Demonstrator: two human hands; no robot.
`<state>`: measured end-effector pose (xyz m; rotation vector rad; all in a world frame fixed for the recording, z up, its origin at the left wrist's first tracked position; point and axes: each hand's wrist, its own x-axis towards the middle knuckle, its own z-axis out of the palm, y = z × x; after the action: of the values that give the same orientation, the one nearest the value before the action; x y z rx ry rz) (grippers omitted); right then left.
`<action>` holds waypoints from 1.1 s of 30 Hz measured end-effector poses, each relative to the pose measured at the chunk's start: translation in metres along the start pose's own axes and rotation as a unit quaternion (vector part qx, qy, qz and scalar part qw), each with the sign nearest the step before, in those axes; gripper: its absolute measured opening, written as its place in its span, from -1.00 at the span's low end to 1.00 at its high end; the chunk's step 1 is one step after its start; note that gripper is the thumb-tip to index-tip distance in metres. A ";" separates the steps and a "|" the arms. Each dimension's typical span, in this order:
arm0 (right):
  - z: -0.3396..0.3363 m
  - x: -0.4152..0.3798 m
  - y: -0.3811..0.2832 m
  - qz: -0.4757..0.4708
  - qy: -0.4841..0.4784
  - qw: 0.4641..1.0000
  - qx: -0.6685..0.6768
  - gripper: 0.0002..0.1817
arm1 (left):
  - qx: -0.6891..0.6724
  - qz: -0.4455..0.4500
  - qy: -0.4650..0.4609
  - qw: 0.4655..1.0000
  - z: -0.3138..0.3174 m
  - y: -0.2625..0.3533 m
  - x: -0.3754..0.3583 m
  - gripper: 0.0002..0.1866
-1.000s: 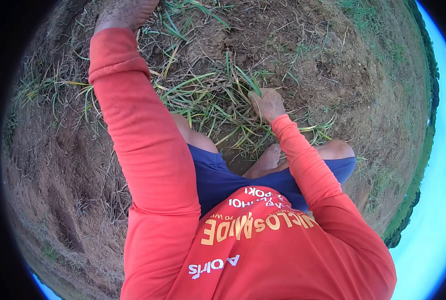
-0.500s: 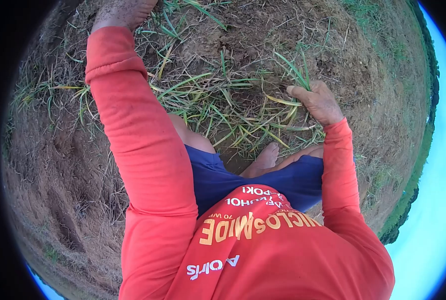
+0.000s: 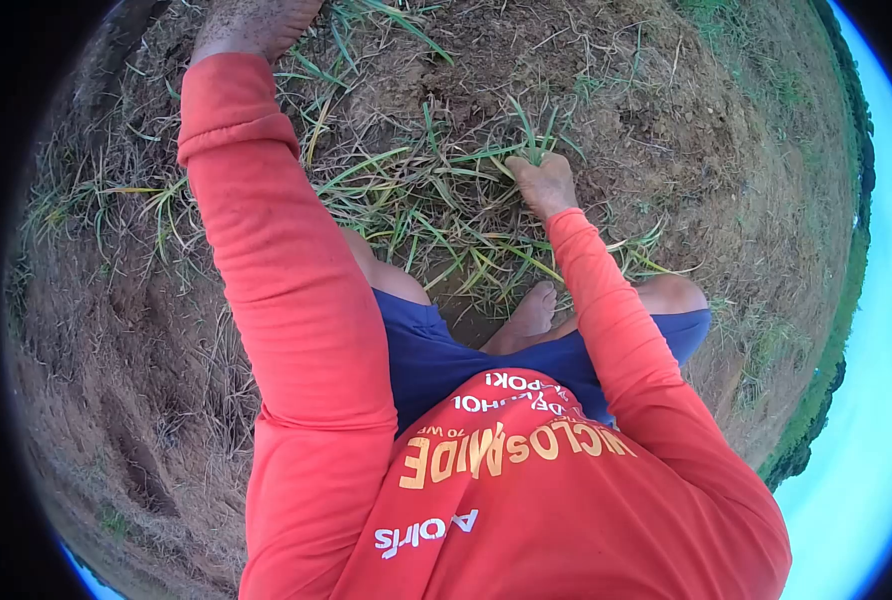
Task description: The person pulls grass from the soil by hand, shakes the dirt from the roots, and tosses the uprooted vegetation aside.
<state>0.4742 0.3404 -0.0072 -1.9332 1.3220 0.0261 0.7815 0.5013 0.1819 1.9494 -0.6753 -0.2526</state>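
Observation:
My right hand (image 3: 546,185) is closed around a small tuft of green grass blades (image 3: 534,135), low over the ground right of centre. The blades stick out past its thumb and fingers. Muddy and cut off by the upper edge, my left hand (image 3: 253,25) is near the soil at the upper left; its fingertips and anything in them are hidden. Between the two hands lie long green and yellow grass blades (image 3: 366,165) mixed with dry stalks.
Brown soil (image 3: 606,60) with dry grass surrounds the hands. My bare foot (image 3: 534,310) and bent legs in blue shorts (image 3: 416,330) are just below the grass. A line of trees (image 3: 856,200) and sky are at the far right.
My right hand has moved left and slightly up, with green blades in its grip. My left hand has shifted only slightly at the upper edge.

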 end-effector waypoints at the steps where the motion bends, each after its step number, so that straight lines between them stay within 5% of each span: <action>1: 0.007 -0.004 -0.009 -0.004 0.005 0.997 -0.071 -0.50 | -0.002 0.006 -0.007 1.000 -0.001 0.001 -0.003 -0.78; 7: 0.022 -0.003 -0.011 -0.018 -0.082 0.939 -0.333 -0.46 | 0.020 0.007 0.000 1.000 -0.006 0.007 -0.006 -0.78; 11: 0.026 -0.021 -0.028 0.004 -0.001 0.961 -0.277 -0.55 | 0.027 0.002 -0.005 1.000 -0.010 0.007 -0.007 -0.77; 16: 0.027 -0.015 -0.030 0.000 -0.096 0.938 -0.334 -0.59 | 0.018 0.034 0.006 0.999 -0.006 0.014 -0.013 -0.77; 26: 0.044 0.002 -0.013 0.004 -0.095 0.949 -0.301 -0.48 | 0.047 -0.007 -0.012 0.999 -0.009 0.011 -0.007 -0.78; 29: 0.014 -0.006 -0.036 -0.065 -0.217 0.908 -0.352 -0.45 | 0.011 0.008 0.009 1.000 -0.010 -0.002 -0.007 -0.78; 30: 0.034 0.018 0.013 -0.044 -0.148 0.949 -0.275 -0.45 | -0.014 0.020 0.018 1.000 -0.009 -0.007 -0.006 -0.78; 33: -0.003 -0.004 -0.015 0.079 -0.153 0.984 -0.033 -0.54 | 0.020 -0.028 -0.009 0.999 -0.014 -0.003 -0.005 -0.77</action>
<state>0.4835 0.3437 0.0056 -1.7872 1.2741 0.4351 0.7848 0.5152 0.1852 2.0085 -0.6416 -0.2927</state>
